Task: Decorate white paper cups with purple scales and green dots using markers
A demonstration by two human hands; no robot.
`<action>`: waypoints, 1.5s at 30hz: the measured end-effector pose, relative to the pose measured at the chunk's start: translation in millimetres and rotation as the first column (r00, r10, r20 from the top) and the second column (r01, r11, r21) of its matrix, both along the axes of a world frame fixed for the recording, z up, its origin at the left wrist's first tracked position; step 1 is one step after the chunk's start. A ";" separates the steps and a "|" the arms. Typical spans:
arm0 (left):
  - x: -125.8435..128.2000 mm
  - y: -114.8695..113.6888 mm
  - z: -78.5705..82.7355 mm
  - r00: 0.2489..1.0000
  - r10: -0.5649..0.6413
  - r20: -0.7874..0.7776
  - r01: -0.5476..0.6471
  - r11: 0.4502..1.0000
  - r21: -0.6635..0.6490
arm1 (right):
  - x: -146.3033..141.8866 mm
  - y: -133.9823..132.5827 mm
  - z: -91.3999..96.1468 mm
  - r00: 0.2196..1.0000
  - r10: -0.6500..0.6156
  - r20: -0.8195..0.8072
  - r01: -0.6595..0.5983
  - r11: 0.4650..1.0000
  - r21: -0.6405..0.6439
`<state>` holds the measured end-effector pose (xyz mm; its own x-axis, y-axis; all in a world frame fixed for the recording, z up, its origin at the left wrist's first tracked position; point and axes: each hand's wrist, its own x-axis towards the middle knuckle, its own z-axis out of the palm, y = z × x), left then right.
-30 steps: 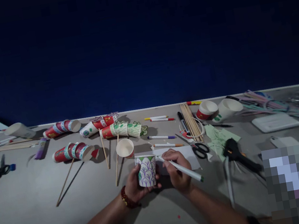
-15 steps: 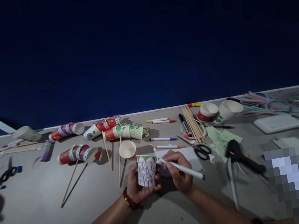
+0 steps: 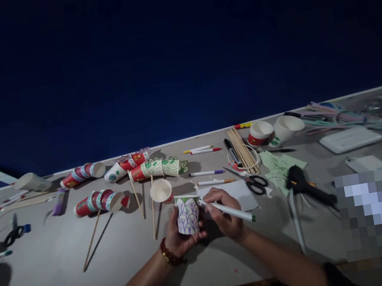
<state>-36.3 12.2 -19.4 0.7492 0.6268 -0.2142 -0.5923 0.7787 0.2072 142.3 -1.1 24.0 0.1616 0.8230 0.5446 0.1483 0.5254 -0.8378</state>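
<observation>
My left hand [image 3: 181, 236] is wrapped round a paper cup [image 3: 188, 217], which carries purple scale-like arches and a green band near its rim. A white marker [image 3: 233, 210] with a green end sits in my right hand [image 3: 226, 210]. Its tip is at the cup's right side by the green band; whether it touches, I cannot tell. Just beyond the held cup stands a plain-mouthed paper cup [image 3: 161, 191]. Under and beside my right hand lies a sheet of white paper [image 3: 246, 196].
Decorated cup figures on sticks [image 3: 158, 168] lie at the back left. Several markers [image 3: 206, 173], black-handled scissors [image 3: 257, 184], wooden sticks [image 3: 242, 151] and green paper scraps [image 3: 275, 165] are spread behind my right hand. A black glue gun [image 3: 308, 187] lies to the right, with a white phone [image 3: 366, 163] beyond it.
The view has tilted slightly. Both hands keep their hold on the cup and the marker; the marker's tip stays by the green band, with only a small shift.
</observation>
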 end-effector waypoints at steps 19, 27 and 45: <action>0.1 -3.1 -1.5 0.998 -0.008 -0.056 0.009 1.000 0.021 | -1.2 -1.0 7.5 0.997 -0.041 0.072 0.042 0.999 -0.010; -0.8 -2.8 -2.4 0.999 -0.007 -0.049 0.008 1.000 0.009 | -1.4 -1.0 7.6 0.997 -0.027 0.078 0.029 0.999 -0.023; 3.6 0.8 27.2 0.992 0.096 -0.076 -0.098 0.995 -0.021 | 0.3 2.2 2.6 0.993 -0.084 -0.079 0.076 0.993 -0.095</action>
